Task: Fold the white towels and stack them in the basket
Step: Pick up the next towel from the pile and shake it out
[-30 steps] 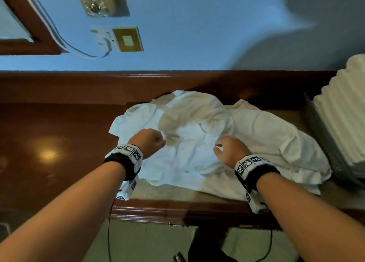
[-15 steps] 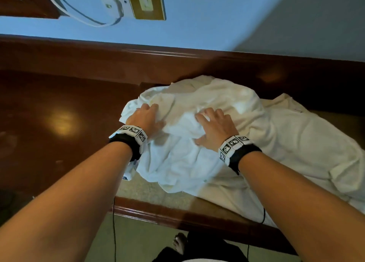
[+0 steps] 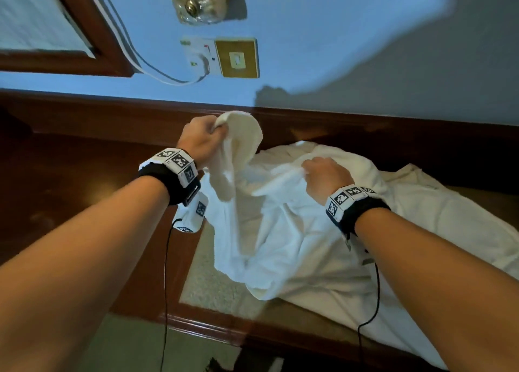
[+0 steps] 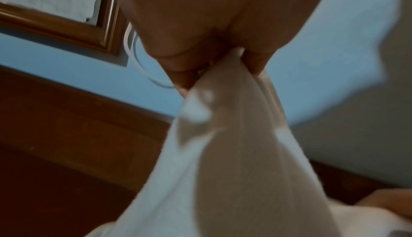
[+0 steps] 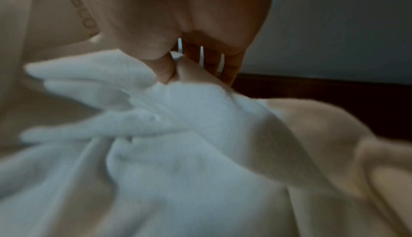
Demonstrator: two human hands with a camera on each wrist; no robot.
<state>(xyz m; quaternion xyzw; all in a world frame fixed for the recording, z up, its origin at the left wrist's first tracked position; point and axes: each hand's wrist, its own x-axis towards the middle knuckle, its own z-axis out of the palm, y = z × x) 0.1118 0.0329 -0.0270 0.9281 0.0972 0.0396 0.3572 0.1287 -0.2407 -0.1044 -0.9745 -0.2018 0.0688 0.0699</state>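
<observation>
Above the wooden counter [image 3: 70,180], the left hand [image 3: 200,141] pinches a raised corner of a soft, limp white towel [image 3: 269,225], the right hand [image 3: 325,178] pinching its edge; best gripped by corners.

Bare wood [image 3: 70,180] is left open on the counter's left side. The right side is covered by heaped towels [image 3: 421,225], and passage behind is blocked by the wall [image 3: 337,48].

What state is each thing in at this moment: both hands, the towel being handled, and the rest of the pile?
left hand: raised, gripping a bunched towel edge
right hand: lower, pinching a fold
held towel: unfolded, partly lifted
towel pile: crumpled on the counter
</observation>
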